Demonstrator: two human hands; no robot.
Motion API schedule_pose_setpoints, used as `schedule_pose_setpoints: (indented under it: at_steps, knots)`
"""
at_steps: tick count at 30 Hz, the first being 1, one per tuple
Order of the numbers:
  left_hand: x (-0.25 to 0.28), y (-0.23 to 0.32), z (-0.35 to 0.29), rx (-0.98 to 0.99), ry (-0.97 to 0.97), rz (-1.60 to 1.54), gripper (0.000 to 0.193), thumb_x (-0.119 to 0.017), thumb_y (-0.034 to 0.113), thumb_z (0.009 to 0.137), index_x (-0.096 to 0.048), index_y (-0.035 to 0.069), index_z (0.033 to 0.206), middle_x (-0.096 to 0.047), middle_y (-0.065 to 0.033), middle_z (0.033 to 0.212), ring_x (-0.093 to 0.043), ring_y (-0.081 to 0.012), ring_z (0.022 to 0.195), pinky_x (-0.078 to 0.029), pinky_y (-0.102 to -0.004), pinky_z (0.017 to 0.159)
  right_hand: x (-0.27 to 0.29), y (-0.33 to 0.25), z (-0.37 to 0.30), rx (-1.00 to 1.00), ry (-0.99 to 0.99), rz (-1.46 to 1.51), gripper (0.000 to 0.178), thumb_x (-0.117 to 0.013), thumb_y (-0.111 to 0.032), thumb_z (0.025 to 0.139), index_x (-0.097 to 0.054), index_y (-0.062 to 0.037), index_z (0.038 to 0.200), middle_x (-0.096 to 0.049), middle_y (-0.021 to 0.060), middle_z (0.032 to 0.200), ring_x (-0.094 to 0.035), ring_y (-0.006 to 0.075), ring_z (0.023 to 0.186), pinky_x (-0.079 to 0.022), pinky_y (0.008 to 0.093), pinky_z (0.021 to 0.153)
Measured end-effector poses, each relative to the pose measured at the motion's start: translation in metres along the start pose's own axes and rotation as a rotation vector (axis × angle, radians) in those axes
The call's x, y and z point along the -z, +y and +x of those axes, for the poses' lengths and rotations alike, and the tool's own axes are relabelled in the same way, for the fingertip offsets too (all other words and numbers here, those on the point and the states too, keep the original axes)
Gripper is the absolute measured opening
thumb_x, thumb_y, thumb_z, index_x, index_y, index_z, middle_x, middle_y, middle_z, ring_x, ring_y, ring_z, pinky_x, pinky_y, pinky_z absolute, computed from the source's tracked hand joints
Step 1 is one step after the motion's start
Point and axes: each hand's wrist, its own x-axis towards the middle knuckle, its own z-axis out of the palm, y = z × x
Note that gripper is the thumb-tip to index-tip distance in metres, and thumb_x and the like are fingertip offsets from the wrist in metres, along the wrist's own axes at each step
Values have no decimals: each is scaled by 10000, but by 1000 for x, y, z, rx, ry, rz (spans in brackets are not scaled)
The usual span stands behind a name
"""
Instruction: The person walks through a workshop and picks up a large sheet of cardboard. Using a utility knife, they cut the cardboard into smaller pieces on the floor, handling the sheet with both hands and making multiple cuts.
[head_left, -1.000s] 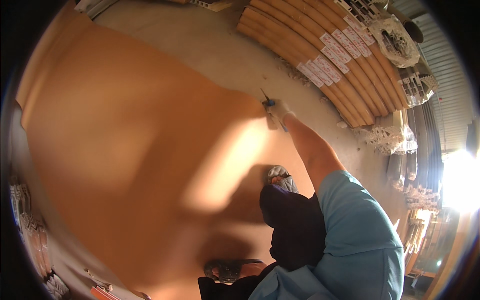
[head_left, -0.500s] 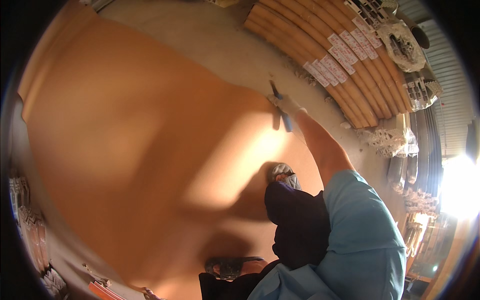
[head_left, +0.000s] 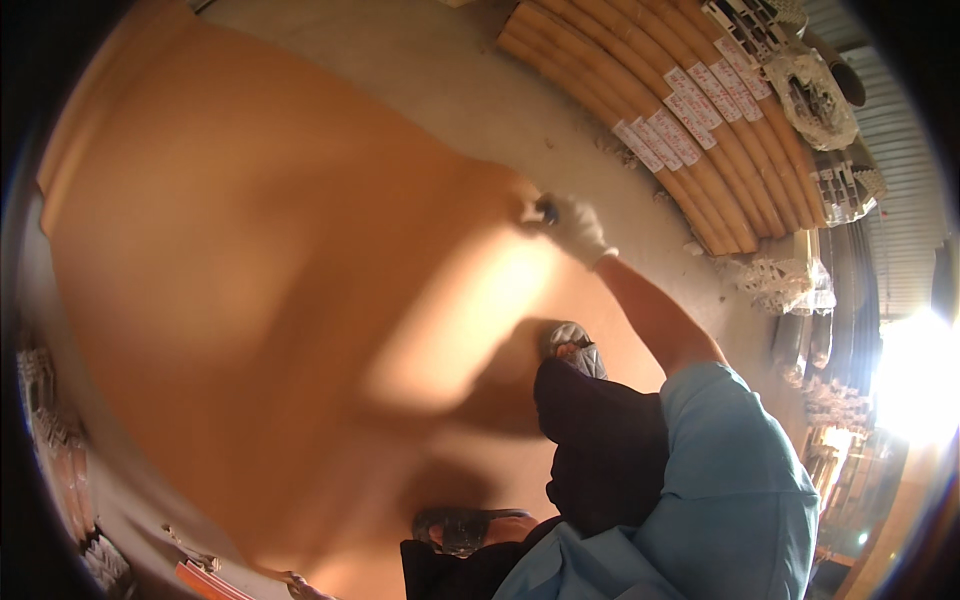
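Note:
A large smooth tan-brown sheet (head_left: 200, 250) spreads over the floor beneath me, crossed by shadows and a bright patch of sunlight. At its far right edge is my right hand (head_left: 577, 230) in a white glove, fingers closed round a slim blue-and-dark tool (head_left: 547, 211). Only a dark blue end of the tool shows; its kind is not clear, and the glove covers the rest. The fingertips are at the sheet's edge, though whether they touch it I cannot tell. My left hand is out of the picture.
My sandalled feet (head_left: 572, 345) stand on the sheet. Long brown wrapped bundles (head_left: 640, 110) with white labels lie at the far right, beside plastic-wrapped profile ends (head_left: 812, 100). More profiles (head_left: 70, 450) line the left rim, and a red strip (head_left: 212, 580) lies at lower left.
My right hand has turned and shifted slightly nearer. The tool's blue length, visible below the hand before, is now mostly hidden by the glove.

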Motion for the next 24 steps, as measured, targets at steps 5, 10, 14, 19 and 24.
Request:
schedule_pose_setpoints:
  at_steps: [5, 10, 14, 19, 24]
  knots:
    - [-1, 4, 1, -57, 10, 51, 704, -605, 557, 799, -529, 30, 1261, -543, -184, 1259, -534, -348, 1124, -415, -445, 972, -24, -12, -8, -117, -94, 186, 603, -773, -397, 684, -567, -96, 1164, -611, 134, 1129, -552, 299, 1093, -447, 396, 903]
    - [-1, -4, 8, -60, 19, 89, 731, -592, 578, 798, -520, 22, 1267, -544, -197, 1252, -531, -348, 1129, -411, -439, 975, -26, 12, 13, -185, 101, 217, 534, -750, -339, 719, -580, -57, 1140, -623, 153, 1060, -572, 311, 1019, -442, 381, 876]
    - [-3, -8, 8, -115, 33, 91, 731, -589, 572, 804, -508, 21, 1278, -529, -206, 1267, -528, -350, 1132, -410, -444, 976, -18, 35, 18, -355, 248, 113, 435, -706, -265, 783, -585, -36, 1133, -641, 120, 886, -612, 248, 759, -481, 336, 695]
    - [-2, -3, 0, -17, 9, -69, 702, -593, 543, 820, -496, 40, 1299, -515, -184, 1293, -529, -338, 1132, -408, -461, 976, -15, 53, 36, -456, -11, 530, 255, -663, -296, 808, -663, -91, 960, -567, 1, 609, -488, 103, 470, -397, 262, 442]
    - [5, 5, -13, 17, -49, -99, 675, -598, 521, 827, -497, 57, 1307, -518, -156, 1300, -526, -326, 1142, -407, -460, 976, -23, 48, 40, -459, 29, 583, 236, -654, -305, 819, -660, -76, 879, -548, -8, 582, -479, 90, 455, -373, 245, 417]
